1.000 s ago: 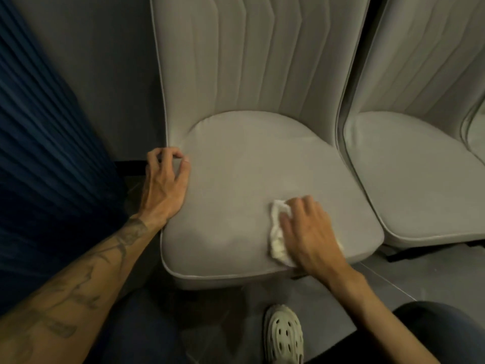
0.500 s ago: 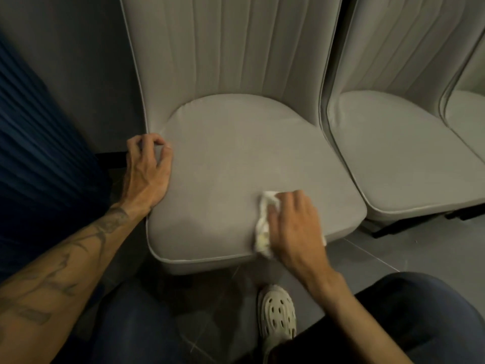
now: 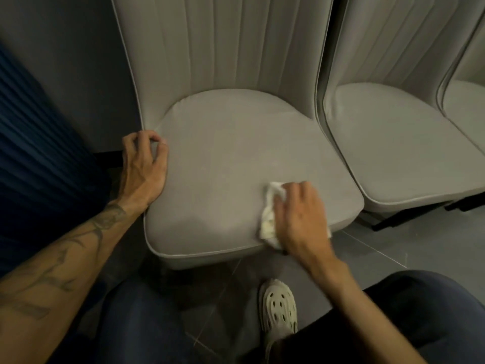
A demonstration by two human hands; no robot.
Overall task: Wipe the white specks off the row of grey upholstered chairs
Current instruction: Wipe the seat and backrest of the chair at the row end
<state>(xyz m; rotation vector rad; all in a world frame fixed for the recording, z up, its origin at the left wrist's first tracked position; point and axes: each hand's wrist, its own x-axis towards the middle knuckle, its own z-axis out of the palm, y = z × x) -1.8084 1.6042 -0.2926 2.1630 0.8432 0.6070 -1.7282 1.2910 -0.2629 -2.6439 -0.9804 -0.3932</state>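
Observation:
The nearest grey upholstered chair (image 3: 236,153) fills the middle of the view, with a ribbed back and a smooth seat. My right hand (image 3: 296,216) presses a crumpled white cloth (image 3: 269,219) onto the front right part of that seat, its fingers bent over the cloth. My left hand (image 3: 145,166) rests on the seat's left edge with curled fingers, the fingertips meeting the thumb, and holds nothing. No white specks are plain to see on the seat. A second grey chair (image 3: 399,143) stands close on the right, and the edge of a third chair (image 3: 469,101) shows beyond it.
A dark blue pleated curtain (image 3: 39,153) hangs at the left beside a grey wall (image 3: 65,61). My pale perforated clog (image 3: 279,306) stands on the grey tiled floor (image 3: 406,237) below the seat's front edge. My knees in dark trousers fill the bottom.
The view has drifted, so the chairs sit differently in frame. Both hands stay at about the same spots on the seat, and the cloth has barely shifted.

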